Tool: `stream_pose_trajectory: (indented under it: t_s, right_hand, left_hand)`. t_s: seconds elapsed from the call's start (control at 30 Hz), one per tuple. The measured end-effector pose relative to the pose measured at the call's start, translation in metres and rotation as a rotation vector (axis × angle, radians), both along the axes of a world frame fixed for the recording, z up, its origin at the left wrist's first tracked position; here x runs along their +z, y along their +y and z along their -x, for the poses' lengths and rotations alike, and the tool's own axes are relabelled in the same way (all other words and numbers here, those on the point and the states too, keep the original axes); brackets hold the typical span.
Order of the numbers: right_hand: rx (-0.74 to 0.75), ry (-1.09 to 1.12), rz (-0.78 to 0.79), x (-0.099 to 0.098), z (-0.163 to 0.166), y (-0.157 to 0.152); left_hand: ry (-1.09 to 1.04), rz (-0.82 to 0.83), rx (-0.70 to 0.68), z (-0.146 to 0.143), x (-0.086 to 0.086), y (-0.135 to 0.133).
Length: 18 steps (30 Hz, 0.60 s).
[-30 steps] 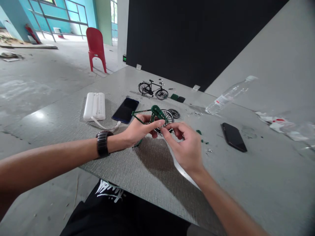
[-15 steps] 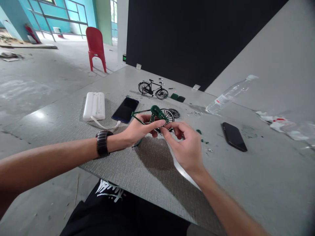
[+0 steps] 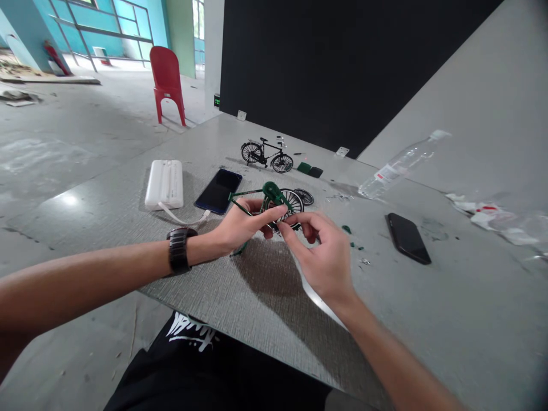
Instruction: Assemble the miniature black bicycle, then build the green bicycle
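My left hand (image 3: 242, 225) grips a green model bicycle frame (image 3: 270, 195) just above the grey table (image 3: 257, 297), a spoked wheel (image 3: 292, 201) showing behind it. My right hand (image 3: 321, 245) meets it from the right, thumb and forefinger pinched at the frame's lower part; whatever small piece they hold is hidden. A second loose wheel (image 3: 304, 197) lies just beyond. Small green parts (image 3: 346, 230) are scattered to the right of my right hand.
A finished black model bicycle (image 3: 266, 154) stands further back. A white power bank (image 3: 164, 184) and a dark phone (image 3: 218, 190) lie at left, another black phone (image 3: 408, 238) at right, an empty plastic bottle (image 3: 396, 166) and wrappers (image 3: 488, 217) beyond. A red chair (image 3: 168, 83) stands on the floor.
Almost nothing has moved. My right fingers have shifted slightly closer against the frame.
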State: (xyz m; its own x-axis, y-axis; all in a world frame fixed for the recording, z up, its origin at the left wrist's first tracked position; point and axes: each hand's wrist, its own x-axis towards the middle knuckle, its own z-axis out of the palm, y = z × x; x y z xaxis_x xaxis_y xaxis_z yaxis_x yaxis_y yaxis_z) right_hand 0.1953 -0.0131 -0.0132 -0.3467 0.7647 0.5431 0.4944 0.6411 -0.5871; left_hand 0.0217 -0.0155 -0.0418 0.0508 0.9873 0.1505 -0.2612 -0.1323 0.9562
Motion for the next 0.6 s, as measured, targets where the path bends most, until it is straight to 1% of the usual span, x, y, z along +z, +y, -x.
stream_pose_trajectory:
  t_s: [0.37, 0.6]
  right_hand:
    - [0.009, 0.001, -0.052, 0.0009, -0.0006, -0.0017]
    - [0.015, -0.003, -0.044, 0.0004, -0.0006, 0.0002]
  left_hand:
    - [0.002, 0.0, 0.003, -0.0002, -0.0002, 0.0005]
    - [-0.023, -0.041, -0.037, 0.0002, 0.0055, -0.0018]
